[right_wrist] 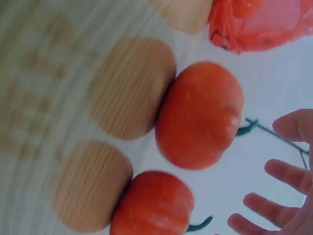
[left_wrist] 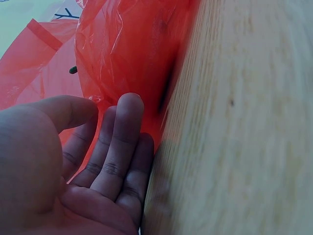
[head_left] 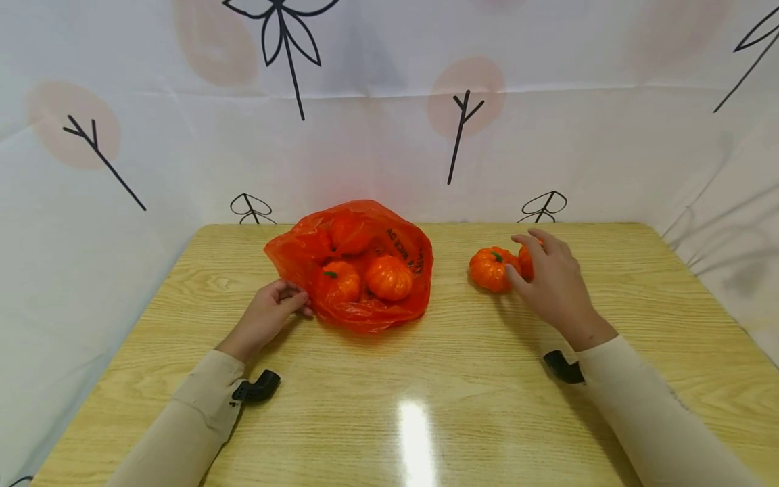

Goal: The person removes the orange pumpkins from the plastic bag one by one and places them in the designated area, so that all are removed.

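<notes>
A red plastic bag (head_left: pixel 420 297) lies on the table with its mouth spread, and small orange pumpkins (head_left: pixel 389 277) show inside it, one of them with a green stem. At the bag's left edge, my left hand (head_left: pixel 270 314) pinches the film between thumb and index finger; the other fingers (left_wrist: pixel 128 127) lie loosely along the bag close to the tabletop. Right of the bag stand two more pumpkins side by side, one (head_left: pixel 489 269) in plain sight, the other (right_wrist: pixel 151 205) partly behind my right hand (head_left: pixel 554 287) in the head view. That hand hovers over them, fingers spread, holding nothing.
The wooden table (head_left: pixel 341 419) reaches back to a white cloth (head_left: pixel 377 149) printed with leaves and twigs. Black wrist mounts (head_left: pixel 258 387) stick out from both sleeves. Glare shows on the tabletop near the front.
</notes>
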A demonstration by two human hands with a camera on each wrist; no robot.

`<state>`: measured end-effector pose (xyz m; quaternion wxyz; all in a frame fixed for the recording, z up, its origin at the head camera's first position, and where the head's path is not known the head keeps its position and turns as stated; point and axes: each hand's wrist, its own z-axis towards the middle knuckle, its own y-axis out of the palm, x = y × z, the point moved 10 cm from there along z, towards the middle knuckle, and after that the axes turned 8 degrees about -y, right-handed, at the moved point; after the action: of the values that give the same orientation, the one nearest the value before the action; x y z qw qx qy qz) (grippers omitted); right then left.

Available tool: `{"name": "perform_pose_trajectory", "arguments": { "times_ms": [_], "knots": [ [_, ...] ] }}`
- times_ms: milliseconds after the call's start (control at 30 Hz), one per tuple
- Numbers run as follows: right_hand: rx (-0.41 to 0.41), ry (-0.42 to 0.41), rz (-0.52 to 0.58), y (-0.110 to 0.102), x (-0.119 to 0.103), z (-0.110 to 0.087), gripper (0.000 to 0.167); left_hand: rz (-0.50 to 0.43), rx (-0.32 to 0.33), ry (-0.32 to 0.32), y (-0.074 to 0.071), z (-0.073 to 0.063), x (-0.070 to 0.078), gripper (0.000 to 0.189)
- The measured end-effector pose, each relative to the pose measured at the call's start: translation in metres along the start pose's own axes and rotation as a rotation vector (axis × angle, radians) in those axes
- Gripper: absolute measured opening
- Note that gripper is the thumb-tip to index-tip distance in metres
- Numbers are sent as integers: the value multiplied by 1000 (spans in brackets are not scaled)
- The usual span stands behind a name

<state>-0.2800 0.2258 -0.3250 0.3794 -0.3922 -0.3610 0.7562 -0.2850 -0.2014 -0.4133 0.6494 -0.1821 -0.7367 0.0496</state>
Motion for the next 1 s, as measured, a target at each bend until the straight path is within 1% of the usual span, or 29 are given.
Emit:
{"name": "perform_pose_trajectory", "arguments": {
  "times_ms": [133, 533, 767, 1000],
  "knots": [
    [-5, -47, -11, 5, -13, -1, 45, 8, 5, -7, -1, 0, 0, 24],
    [-54, -133, -3, 22, -42, -5, 45, 16, 10, -9, -2, 1, -1, 25],
    [-76, -168, 5, 29, -55, -7, 46, 27, 7, -6, -2, 1, -1, 25],
    [-93, -190, 30, 36, -66, -8, 47, 4, 1, -7, -2, 1, -2, 23]
  ]
}}
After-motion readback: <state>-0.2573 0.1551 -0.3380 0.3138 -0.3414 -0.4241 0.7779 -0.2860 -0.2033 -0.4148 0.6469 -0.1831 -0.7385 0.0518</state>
